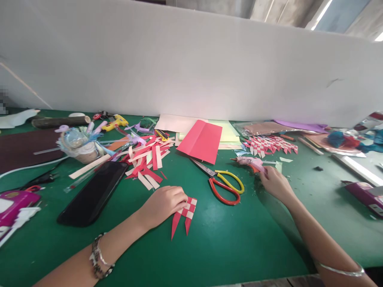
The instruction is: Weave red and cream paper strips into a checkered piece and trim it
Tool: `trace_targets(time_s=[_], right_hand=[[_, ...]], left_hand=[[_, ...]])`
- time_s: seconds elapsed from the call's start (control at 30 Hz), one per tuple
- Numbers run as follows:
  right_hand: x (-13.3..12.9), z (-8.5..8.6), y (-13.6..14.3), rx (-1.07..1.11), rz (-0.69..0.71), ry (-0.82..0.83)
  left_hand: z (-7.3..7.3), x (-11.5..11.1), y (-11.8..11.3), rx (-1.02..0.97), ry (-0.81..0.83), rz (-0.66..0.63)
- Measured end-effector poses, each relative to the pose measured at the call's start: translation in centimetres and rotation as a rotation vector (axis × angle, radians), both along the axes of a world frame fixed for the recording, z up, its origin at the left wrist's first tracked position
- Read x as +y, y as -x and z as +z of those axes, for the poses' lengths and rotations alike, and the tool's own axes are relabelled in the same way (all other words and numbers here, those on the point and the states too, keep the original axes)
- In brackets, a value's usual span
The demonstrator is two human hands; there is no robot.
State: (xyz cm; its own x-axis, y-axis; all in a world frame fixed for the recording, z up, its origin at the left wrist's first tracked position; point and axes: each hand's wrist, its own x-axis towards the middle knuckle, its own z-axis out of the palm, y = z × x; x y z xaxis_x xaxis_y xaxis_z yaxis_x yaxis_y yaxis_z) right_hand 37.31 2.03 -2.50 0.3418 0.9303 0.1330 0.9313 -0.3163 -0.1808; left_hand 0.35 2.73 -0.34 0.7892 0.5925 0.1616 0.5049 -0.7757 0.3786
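My left hand rests on the green table with its fingers closed on the edge of a small woven paper piece, red and pale checkered, with two red pointed tails toward me. Farther right, my right hand is wrapped round the handle of a pink glue gun, whose nozzle points left. Between the hands lie scissors with one yellow and one red handle loop. A folded red paper sheet lies behind the scissors. Several similar woven pieces are grouped behind the glue gun.
Red and pale paper strips are piled at the centre left. A black phone lies left of my left hand, near a small basket. A yellow glue gun is at the back left. Pale wall stands behind the table.
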Motion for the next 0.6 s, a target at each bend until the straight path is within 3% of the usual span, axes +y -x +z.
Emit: trace_targets(time_s=[0.13, 0.37, 0.6], right_hand=[[-0.8, 1.1, 0.4, 0.059, -0.021, -0.095], [-1.3, 4.0, 3.9, 0.192, 0.154, -0.196], [-1.2, 3.5, 6.5, 0.174, 0.436, -0.197]], left_hand=[[-0.1, 0.1, 0.0, 0.016, 0.018, -0.001], [-0.1, 0.0, 0.1, 0.012, 0.088, -0.017], [0.2, -0.1, 0.3, 0.024, 0.075, 0.001]])
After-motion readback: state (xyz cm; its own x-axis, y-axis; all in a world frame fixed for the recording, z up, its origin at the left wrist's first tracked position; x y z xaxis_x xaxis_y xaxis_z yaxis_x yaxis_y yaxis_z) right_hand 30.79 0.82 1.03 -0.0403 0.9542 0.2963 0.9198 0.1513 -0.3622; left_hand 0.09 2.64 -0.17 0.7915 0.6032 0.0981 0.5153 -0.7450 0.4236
